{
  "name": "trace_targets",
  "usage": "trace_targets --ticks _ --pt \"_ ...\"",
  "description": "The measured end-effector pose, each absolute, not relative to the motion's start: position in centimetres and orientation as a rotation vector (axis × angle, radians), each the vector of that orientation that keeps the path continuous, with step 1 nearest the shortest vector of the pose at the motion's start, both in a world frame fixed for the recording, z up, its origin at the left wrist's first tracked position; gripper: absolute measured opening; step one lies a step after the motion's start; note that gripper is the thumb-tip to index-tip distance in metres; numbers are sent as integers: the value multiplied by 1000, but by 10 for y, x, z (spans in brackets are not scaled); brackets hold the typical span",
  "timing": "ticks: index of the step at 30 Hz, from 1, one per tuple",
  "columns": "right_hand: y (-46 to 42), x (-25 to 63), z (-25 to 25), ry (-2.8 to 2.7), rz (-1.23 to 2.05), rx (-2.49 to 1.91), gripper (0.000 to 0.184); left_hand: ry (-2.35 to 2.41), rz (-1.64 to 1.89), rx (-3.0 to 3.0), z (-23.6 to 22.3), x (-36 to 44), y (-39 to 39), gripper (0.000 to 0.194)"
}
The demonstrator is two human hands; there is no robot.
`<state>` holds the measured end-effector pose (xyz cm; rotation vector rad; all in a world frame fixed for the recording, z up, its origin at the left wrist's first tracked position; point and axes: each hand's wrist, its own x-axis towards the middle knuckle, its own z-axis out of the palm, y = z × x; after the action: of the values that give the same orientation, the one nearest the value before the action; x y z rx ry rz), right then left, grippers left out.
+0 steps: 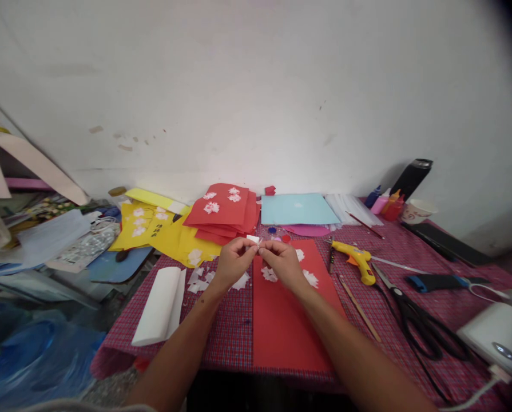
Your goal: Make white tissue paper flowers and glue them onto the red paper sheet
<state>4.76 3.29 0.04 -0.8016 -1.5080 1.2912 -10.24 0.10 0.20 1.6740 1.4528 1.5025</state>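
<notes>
My left hand [237,258] and my right hand [280,262] meet fingertip to fingertip, both closed in a pinch. Between them is a small white paper piece [252,238], its edge showing above the left fingers. Below lies a red paper sheet [292,329] with white paper flowers [310,278] near its top, partly covered by my right hand. Left of my left hand, several cut white paper scraps [199,281] are scattered on the cloth. Beside them rests a folded white paper sheet [159,306].
On the right lie a yellow glue gun [354,256], black scissors [421,320], a wooden stick [358,307], a blue-black cutter [436,281] and a white power box [496,337]. Behind are red flowered sheets [223,206], yellow sheets [142,226], light blue paper [296,210], paint bottles [393,206] and a paper cup [417,212].
</notes>
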Motion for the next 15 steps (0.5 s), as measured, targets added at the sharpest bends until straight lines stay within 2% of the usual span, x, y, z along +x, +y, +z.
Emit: trace_targets --ticks 15 --pt "33 48 2 -1554 1223 -842 18 1460 1506 1733 2 -102 1 14"
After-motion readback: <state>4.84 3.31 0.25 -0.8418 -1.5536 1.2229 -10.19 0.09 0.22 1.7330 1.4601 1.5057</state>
